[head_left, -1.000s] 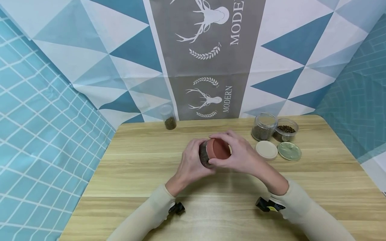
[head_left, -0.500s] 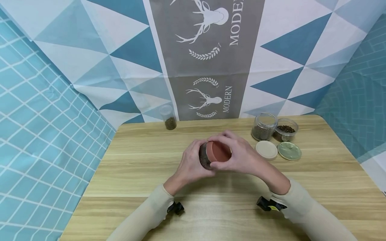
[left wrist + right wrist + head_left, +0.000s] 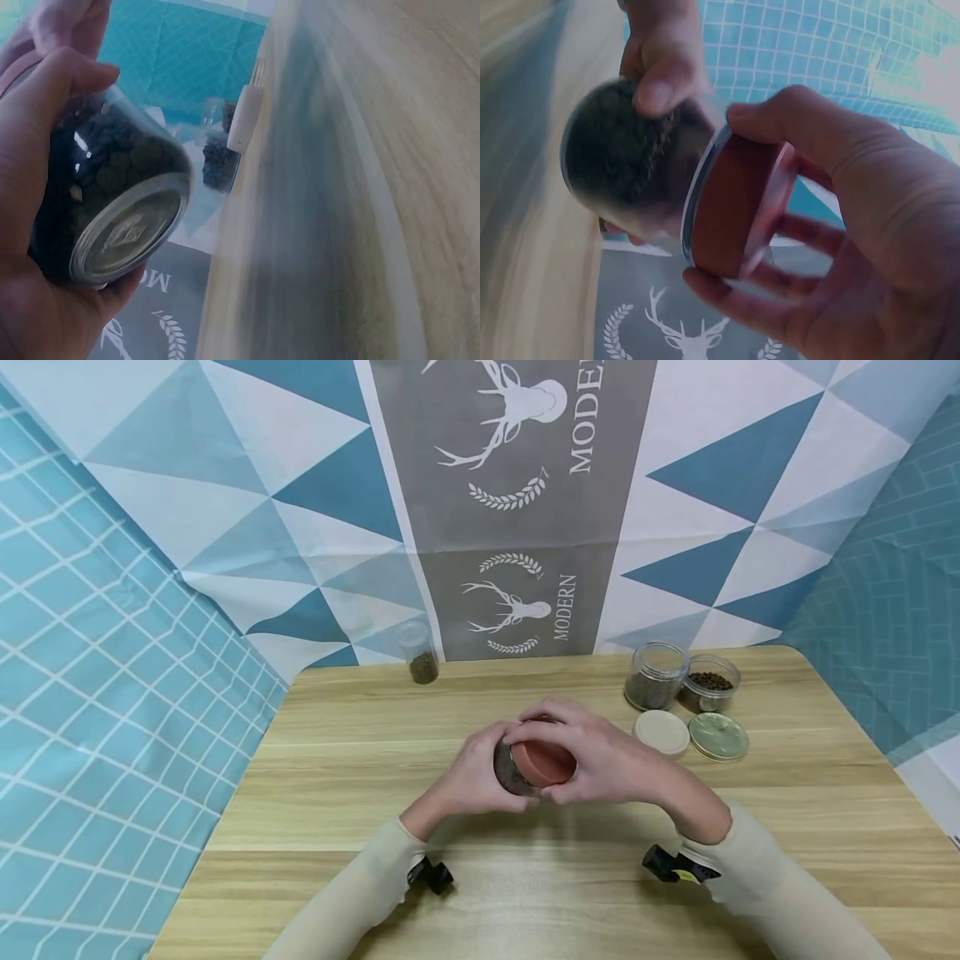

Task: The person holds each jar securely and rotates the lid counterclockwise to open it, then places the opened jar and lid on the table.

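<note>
Left hand (image 3: 480, 774) gripping tilted glass jar (image 3: 120, 161), dark contents, held above surface (image 3: 330, 802). Right hand (image 3: 611, 762) gripping reddish-brown lid (image 3: 731, 206) at jar's mouth. Cream lid (image 3: 662, 733) beside green lid (image 3: 718, 737), right side.

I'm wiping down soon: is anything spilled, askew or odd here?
No spill or damage shows. The held jar is tilted, but its red lid covers the mouth. Slightly odd: the pale lid and green lid lie on the table, and the glass jar and tub behind them look uncovered.
</note>
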`<state>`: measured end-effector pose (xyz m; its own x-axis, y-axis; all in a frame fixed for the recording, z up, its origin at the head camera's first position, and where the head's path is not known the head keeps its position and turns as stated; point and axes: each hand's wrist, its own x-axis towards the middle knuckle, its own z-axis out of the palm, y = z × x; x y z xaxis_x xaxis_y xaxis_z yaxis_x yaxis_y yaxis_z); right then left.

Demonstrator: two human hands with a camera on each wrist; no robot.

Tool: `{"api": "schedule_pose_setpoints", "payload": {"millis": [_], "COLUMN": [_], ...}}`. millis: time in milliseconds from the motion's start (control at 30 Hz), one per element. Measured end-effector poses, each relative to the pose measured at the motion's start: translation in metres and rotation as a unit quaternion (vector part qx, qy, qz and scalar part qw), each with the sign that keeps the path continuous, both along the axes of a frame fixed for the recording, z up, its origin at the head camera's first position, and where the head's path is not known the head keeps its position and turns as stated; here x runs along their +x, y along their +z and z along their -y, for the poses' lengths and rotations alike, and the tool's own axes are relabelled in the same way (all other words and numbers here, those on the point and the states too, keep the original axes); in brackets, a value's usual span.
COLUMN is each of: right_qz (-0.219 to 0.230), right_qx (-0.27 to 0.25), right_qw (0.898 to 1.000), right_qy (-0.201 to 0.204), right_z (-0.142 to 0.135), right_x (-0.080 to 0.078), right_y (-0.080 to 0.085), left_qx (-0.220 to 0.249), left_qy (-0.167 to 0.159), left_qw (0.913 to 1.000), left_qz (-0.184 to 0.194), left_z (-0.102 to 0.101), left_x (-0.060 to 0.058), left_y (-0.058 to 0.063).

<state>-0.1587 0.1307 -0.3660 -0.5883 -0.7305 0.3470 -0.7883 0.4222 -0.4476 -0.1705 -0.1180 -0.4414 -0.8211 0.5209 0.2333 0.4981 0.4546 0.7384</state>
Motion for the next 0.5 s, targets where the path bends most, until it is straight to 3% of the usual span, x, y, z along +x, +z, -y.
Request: {"api": "schedule_pose_setpoints", "payload": {"millis": [200, 500], "right_qz": [-0.032, -0.011], "right_qx": [0.006, 0.008], "right_qw": [0.998, 0.999], "right_qy": [0.062, 0.051], "right_z": [-0.0024, -0.0027], "right_x": [-0.003, -0.0014], "right_y": [-0.0004, 0.0009], "left_qx": [0.01, 0.028], "left_qy": [-0.043, -0.041], "left_qw": [0.9984, 0.9977], "left_qz": [0.035, 0.046], "left_z": [0.0041, 0.005], "left_x": [-0.003, -0.0027], "left_y": [0.0, -0.0018]}}
